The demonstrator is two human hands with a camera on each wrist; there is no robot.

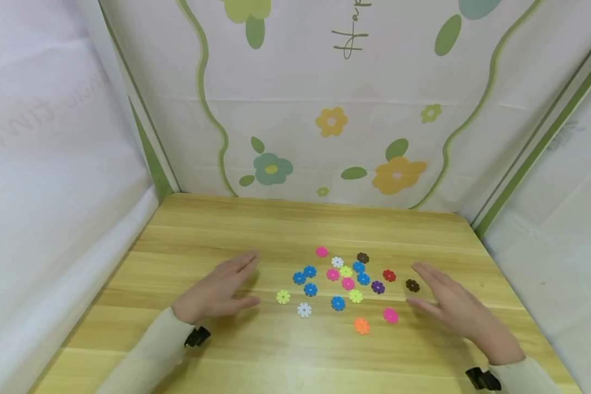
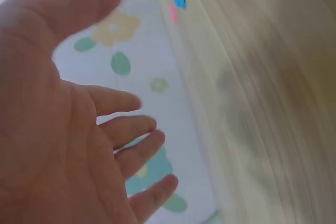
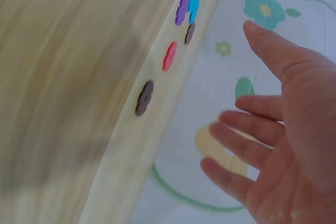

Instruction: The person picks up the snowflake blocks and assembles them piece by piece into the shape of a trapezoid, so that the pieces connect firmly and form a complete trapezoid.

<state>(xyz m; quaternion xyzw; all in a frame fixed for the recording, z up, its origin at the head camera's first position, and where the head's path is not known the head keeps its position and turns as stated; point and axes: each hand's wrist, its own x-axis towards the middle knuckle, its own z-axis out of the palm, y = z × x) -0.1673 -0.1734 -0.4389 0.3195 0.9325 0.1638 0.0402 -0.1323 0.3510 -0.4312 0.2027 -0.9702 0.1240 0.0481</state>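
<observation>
Flat notched plastic discs in several colours lie spread over the middle of the wooden table point(image 1: 256, 350). On the left of the spread my left hand point(image 1: 219, 290) hovers with fingers extended and thumb apart; the nearest discs are a yellow-green disc point(image 1: 283, 297) and a blue disc point(image 1: 299, 278). My right hand point(image 1: 453, 301) is held on the other side, fingers extended, its fingertips close to a dark brown disc point(image 1: 412, 285). A pink disc point(image 1: 390, 316) and a red disc point(image 1: 389, 276) lie left of it. Both palms face inward and hold nothing, as the wrist views show.
White fabric panels with printed flowers enclose the table at the back point(image 1: 285, 142), the left point(image 1: 54, 164) and the right point(image 1: 561, 219). An orange disc point(image 1: 361, 326) lies nearest the front, and a white disc point(image 1: 304, 310) sits left of it.
</observation>
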